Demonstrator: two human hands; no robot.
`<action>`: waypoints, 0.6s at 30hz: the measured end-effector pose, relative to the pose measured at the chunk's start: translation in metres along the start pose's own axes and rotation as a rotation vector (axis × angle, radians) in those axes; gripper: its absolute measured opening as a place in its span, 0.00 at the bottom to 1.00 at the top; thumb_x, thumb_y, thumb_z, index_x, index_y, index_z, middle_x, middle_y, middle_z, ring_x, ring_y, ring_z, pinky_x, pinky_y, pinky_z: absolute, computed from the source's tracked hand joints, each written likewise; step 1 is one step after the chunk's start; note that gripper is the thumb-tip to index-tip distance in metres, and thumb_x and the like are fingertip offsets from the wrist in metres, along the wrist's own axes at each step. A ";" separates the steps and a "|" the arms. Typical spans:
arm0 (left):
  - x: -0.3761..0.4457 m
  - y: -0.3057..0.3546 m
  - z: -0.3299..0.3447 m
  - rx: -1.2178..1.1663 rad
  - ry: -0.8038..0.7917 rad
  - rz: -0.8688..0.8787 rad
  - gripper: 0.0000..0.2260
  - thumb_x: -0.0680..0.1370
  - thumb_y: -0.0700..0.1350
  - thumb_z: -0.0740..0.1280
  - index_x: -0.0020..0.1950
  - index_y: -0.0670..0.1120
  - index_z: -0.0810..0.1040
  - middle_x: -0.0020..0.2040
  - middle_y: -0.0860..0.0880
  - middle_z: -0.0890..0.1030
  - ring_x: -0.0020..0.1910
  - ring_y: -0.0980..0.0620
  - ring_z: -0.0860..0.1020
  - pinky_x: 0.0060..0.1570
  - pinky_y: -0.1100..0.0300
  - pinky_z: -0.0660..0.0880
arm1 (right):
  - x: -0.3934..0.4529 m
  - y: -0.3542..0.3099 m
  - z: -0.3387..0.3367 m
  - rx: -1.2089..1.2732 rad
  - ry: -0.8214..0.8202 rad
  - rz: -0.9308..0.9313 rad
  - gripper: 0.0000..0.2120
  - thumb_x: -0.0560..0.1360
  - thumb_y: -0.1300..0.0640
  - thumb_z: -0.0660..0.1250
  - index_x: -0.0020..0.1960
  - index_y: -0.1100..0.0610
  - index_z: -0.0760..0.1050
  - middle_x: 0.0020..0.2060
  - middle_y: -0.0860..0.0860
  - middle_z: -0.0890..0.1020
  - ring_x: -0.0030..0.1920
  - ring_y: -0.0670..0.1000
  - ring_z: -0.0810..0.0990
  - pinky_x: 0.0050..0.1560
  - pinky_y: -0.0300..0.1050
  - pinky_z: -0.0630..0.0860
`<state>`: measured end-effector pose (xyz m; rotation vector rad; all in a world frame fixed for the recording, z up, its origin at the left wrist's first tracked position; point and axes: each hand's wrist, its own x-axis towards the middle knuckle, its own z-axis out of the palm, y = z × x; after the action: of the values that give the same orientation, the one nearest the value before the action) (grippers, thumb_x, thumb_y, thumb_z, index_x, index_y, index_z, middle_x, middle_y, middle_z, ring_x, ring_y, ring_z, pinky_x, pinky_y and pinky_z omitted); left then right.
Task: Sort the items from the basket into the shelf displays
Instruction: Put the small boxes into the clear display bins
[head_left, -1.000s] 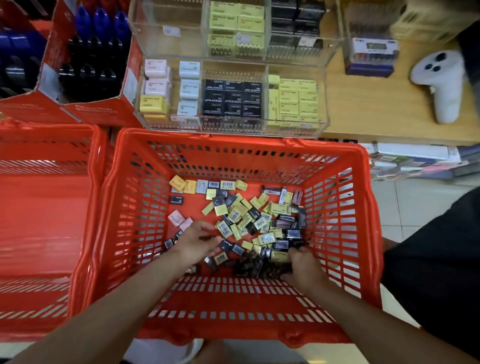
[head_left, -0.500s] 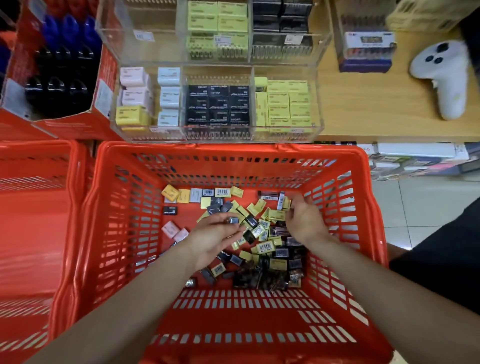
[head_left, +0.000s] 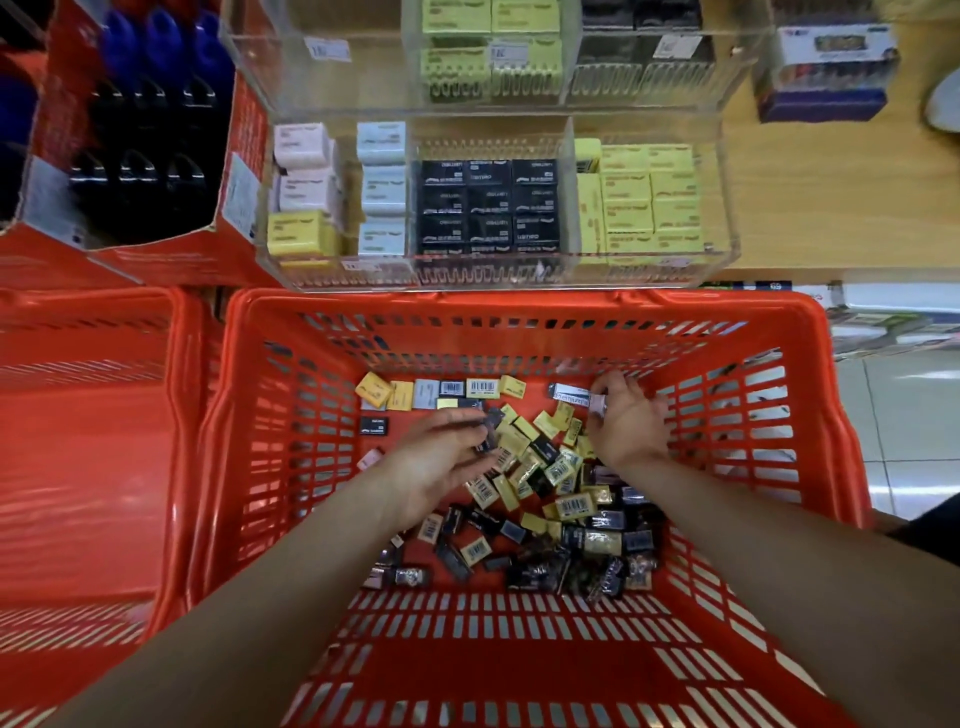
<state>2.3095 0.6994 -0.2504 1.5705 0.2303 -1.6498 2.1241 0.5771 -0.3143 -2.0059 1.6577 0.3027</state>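
Note:
A red plastic basket holds several small eraser boxes, yellow, black and grey, piled toward its right half. My left hand is over the middle of the pile, its fingertips pinching a small dark box. My right hand is at the far right of the pile, fingers curled round a small pale box. Just beyond the basket, a clear acrylic display has pink, blue and yellow boxes on the left, black boxes in the middle and yellow boxes on the right.
A second red basket stands to the left. A red cardboard display with black and blue items is at the back left. An upper acrylic tier holds more yellow and black boxes. A wooden shelf and tiled floor lie right.
Both hands moved from the near side of the pile toward the basket's far side. My right hand went furthest, to the far right, and both now pinch small boxes.

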 end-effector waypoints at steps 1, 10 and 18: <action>0.000 0.000 -0.001 -0.002 0.010 -0.006 0.08 0.79 0.33 0.65 0.55 0.42 0.80 0.52 0.42 0.84 0.50 0.47 0.84 0.41 0.59 0.83 | -0.001 0.001 -0.001 0.020 -0.001 -0.055 0.11 0.77 0.62 0.64 0.56 0.52 0.70 0.58 0.52 0.76 0.61 0.60 0.71 0.57 0.51 0.70; -0.002 -0.011 0.013 -0.018 0.019 -0.065 0.08 0.81 0.43 0.66 0.60 0.45 0.79 0.60 0.42 0.79 0.59 0.45 0.79 0.50 0.55 0.81 | -0.042 -0.015 -0.031 0.698 0.072 -0.119 0.12 0.76 0.67 0.67 0.45 0.51 0.72 0.43 0.47 0.79 0.45 0.48 0.77 0.44 0.28 0.71; -0.017 -0.026 0.028 0.035 -0.122 0.058 0.17 0.79 0.53 0.68 0.60 0.42 0.78 0.64 0.45 0.79 0.64 0.50 0.77 0.63 0.53 0.77 | -0.082 -0.049 -0.022 1.202 -0.277 0.137 0.09 0.73 0.58 0.74 0.51 0.51 0.78 0.52 0.50 0.83 0.56 0.52 0.82 0.58 0.55 0.80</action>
<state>2.2694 0.7061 -0.2396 1.4828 0.0914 -1.7056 2.1496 0.6411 -0.2438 -0.8979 1.2801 -0.3142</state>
